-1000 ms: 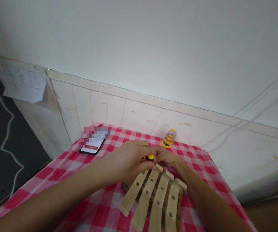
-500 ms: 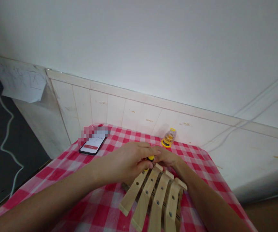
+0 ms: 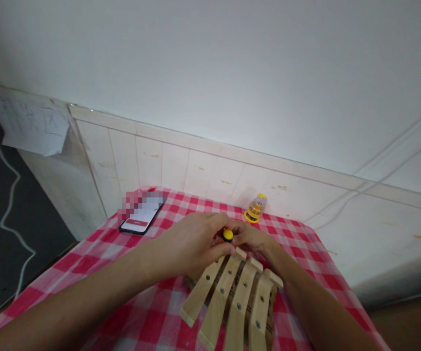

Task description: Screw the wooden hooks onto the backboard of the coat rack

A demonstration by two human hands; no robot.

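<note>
My left hand (image 3: 201,243) has its thumb and fingers curled round a small screwdriver (image 3: 228,235) with a yellow-capped black handle. Its shaft and tip are hidden. My right hand (image 3: 249,237) meets it from the other side, fingers bent close to the handle; what they pinch, if anything, is hidden. Just below both hands lies a wooden piece (image 3: 238,306) made of several pale slats, each with a raised block at its far end and screws along it. A darker patterned base shows between the slats.
A clear, yellow-based bit case (image 3: 256,208) stands near the wall behind my hands. At the left lies a phone (image 3: 142,214) with its screen lit. A red-and-white checked cloth (image 3: 118,278) covers the table, which meets the white wall (image 3: 203,173).
My left fingers have shifted from stretching across the screwdriver to curling round it, so more of its yellow cap shows. The wooden piece, phone and bit case stay put.
</note>
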